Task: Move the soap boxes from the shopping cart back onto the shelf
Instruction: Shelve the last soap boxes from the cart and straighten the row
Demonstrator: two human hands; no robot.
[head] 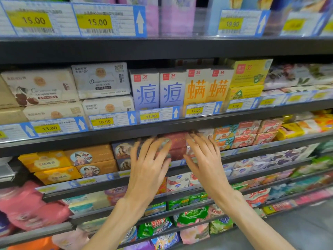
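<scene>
A shop shelf (162,127) carries price tags reading 13.90 and 10.90. Just below the 13.90 tag (151,116), dark red soap boxes (177,144) stand stacked on the next shelf, with the left hand (149,165) and right hand (203,159), fingers spread and straight, against their fronts.

The stacked soap boxes (177,145) sit on the shelf (198,166). Left hand (149,165) lies before their left side, right hand (205,159) before their right; portrait boxes (122,154) stand just left.
</scene>
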